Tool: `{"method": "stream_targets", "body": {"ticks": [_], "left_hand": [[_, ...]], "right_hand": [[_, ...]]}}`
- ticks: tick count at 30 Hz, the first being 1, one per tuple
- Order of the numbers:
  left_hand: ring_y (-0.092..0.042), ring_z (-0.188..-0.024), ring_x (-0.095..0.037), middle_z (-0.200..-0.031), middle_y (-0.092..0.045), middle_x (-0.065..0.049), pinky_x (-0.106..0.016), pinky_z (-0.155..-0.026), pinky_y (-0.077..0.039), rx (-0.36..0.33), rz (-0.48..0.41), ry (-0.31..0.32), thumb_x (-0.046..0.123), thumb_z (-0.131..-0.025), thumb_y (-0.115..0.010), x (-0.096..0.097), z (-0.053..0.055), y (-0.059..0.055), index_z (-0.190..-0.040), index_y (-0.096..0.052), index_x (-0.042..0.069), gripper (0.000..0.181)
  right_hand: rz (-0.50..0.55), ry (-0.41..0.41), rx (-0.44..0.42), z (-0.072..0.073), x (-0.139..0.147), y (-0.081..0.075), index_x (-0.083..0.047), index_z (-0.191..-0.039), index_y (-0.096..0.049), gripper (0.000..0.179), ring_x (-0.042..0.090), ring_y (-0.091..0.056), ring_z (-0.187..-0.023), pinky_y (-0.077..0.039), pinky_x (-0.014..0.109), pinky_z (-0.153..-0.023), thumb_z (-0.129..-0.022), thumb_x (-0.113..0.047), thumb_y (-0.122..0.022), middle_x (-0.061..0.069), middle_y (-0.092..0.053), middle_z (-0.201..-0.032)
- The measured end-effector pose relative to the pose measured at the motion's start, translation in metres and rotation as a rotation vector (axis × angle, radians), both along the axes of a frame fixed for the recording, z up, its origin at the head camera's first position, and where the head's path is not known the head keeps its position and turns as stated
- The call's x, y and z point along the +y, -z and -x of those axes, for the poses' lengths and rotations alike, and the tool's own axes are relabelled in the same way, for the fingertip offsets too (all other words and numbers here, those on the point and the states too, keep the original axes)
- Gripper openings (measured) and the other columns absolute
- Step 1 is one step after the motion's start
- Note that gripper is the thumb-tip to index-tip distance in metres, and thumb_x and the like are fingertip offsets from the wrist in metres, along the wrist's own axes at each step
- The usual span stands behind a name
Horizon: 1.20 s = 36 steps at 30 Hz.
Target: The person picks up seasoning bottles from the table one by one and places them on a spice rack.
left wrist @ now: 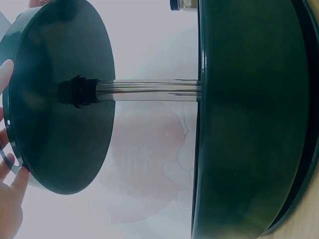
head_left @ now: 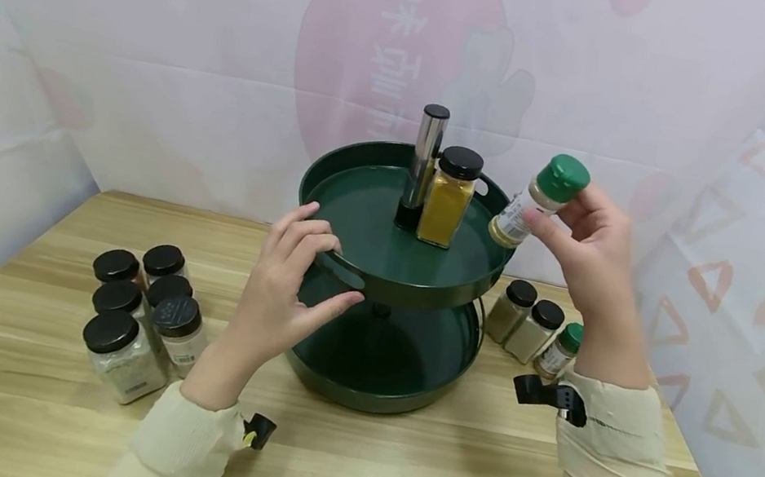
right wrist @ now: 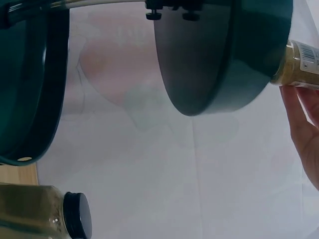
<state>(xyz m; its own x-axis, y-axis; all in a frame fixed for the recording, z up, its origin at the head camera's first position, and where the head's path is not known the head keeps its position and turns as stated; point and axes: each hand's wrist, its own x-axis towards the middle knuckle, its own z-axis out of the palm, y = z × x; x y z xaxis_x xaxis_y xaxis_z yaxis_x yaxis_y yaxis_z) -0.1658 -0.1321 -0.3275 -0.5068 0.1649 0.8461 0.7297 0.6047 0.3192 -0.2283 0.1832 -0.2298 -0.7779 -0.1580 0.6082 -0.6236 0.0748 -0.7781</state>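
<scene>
My right hand [head_left: 596, 250] pinches a spice shaker [head_left: 521, 216] with a green cap between thumb and fingers. It is tilted, its base overlapping the right rim of the upper tier. My left hand [head_left: 290, 282] grips the near-left rim of the dark green two-tier tray [head_left: 412, 286], fingers curled over it by the handle cutout and thumb spread along the outside. On the upper tier stand a tall silver grinder [head_left: 426, 154] with black ends and a square jar of yellow powder [head_left: 448, 207] with a black lid, side by side.
Several black-lidded spice jars [head_left: 130, 357] cluster on the wooden table [head_left: 347, 472] at the left. Right of the tray stand two black-lidded jars [head_left: 530, 332] and a smaller green-capped shaker [head_left: 557, 350]. A metal post [left wrist: 149, 89] joins the tiers. A printed cloth [head_left: 183, 134] hangs behind.
</scene>
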Motion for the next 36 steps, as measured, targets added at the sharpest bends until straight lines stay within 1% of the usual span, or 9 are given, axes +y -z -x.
{"method": "stream_targets", "body": {"ticks": [6, 11, 15, 20, 24, 28, 30, 33, 36], "left_hand": [[-0.036, -0.143, -0.036, -0.12, -0.059, -0.014, -0.054, -0.12, -0.031, -0.024, -0.013, 0.006, 0.019, -0.071, -0.09, 0.001, -0.001, 0.0, -0.11, -0.059, 0.004, 0.052], [-0.036, -0.143, -0.036, -0.12, -0.059, -0.014, -0.053, -0.12, -0.031, -0.022, -0.01, 0.005, 0.021, -0.072, -0.09, 0.001, -0.001, 0.0, -0.11, -0.059, 0.005, 0.052], [-0.036, -0.143, -0.036, -0.121, -0.059, -0.015, -0.053, -0.12, -0.031, -0.015, -0.008, 0.004, 0.021, -0.072, -0.09, 0.002, -0.001, 0.0, -0.11, -0.059, 0.005, 0.052], [-0.035, -0.144, -0.035, -0.122, -0.059, -0.016, -0.054, -0.12, -0.032, -0.013, 0.003, -0.007, 0.019, -0.07, -0.091, 0.003, -0.001, -0.001, -0.111, -0.058, 0.004, 0.054], [-0.035, -0.144, -0.035, -0.121, -0.059, -0.015, -0.054, -0.12, -0.031, -0.021, -0.003, -0.001, 0.018, -0.07, -0.091, 0.003, -0.001, -0.002, -0.111, -0.059, 0.004, 0.054], [-0.035, -0.143, -0.035, -0.121, -0.059, -0.015, -0.053, -0.12, -0.031, -0.025, -0.007, 0.007, 0.02, -0.071, -0.09, 0.004, -0.001, -0.002, -0.111, -0.059, 0.005, 0.053], [-0.035, -0.143, -0.035, -0.121, -0.059, -0.015, -0.053, -0.12, -0.031, -0.022, -0.01, 0.008, 0.019, -0.071, -0.09, 0.004, -0.001, -0.002, -0.111, -0.059, 0.005, 0.052], [-0.035, -0.143, -0.035, -0.121, -0.059, -0.015, -0.052, -0.12, -0.031, -0.021, -0.002, 0.001, 0.019, -0.071, -0.09, 0.004, -0.001, -0.002, -0.111, -0.059, 0.005, 0.052], [-0.035, -0.143, -0.035, -0.121, -0.059, -0.016, -0.052, -0.12, -0.032, -0.016, 0.003, -0.006, 0.018, -0.071, -0.09, 0.005, -0.001, -0.002, -0.111, -0.059, 0.004, 0.053]], "right_hand": [[-0.119, 0.057, -0.051, 0.005, -0.007, 0.003, -0.011, -0.126, -0.064, 0.035, 0.01, -0.067, -0.104, -0.051, 0.018, -0.094, -0.091, -0.006, -0.069, -0.008, -0.069, -0.112], [-0.185, 0.095, -0.079, 0.007, -0.01, 0.003, -0.009, -0.13, -0.062, 0.038, 0.008, -0.066, -0.107, -0.051, 0.022, -0.1, -0.093, -0.012, -0.069, -0.01, -0.068, -0.115], [-0.223, 0.1, -0.11, 0.008, -0.012, 0.001, -0.01, -0.132, -0.06, 0.041, 0.006, -0.067, -0.108, -0.053, 0.027, -0.102, -0.093, -0.015, -0.069, -0.008, -0.067, -0.117], [-0.262, 0.104, -0.15, 0.011, -0.015, -0.003, -0.01, -0.132, -0.059, 0.041, 0.016, -0.07, -0.111, -0.054, 0.04, -0.101, -0.092, -0.016, -0.07, 0.0, -0.067, -0.123], [-0.302, 0.111, -0.175, 0.013, -0.018, -0.006, -0.01, -0.132, -0.059, 0.042, 0.024, -0.069, -0.114, -0.053, 0.043, -0.101, -0.093, -0.016, -0.07, 0.006, -0.066, -0.125], [-0.337, 0.101, -0.198, 0.014, -0.019, -0.009, -0.008, -0.133, -0.057, 0.042, 0.027, -0.067, -0.116, -0.052, 0.044, -0.103, -0.093, -0.016, -0.069, 0.007, -0.065, -0.124], [-0.352, 0.094, -0.204, 0.014, -0.019, -0.01, -0.007, -0.133, -0.056, 0.043, 0.025, -0.068, -0.115, -0.051, 0.045, -0.104, -0.093, -0.015, -0.069, 0.006, -0.065, -0.123], [-0.374, 0.078, -0.209, 0.014, -0.018, -0.011, -0.005, -0.133, -0.056, 0.043, 0.016, -0.069, -0.109, -0.05, 0.046, -0.105, -0.093, -0.014, -0.069, 0.005, -0.066, -0.122], [-0.401, 0.06, -0.21, 0.014, -0.017, -0.011, -0.003, -0.133, -0.055, 0.044, 0.006, -0.069, -0.102, -0.052, 0.04, -0.105, -0.092, -0.013, -0.069, 0.004, -0.067, -0.12]]}}
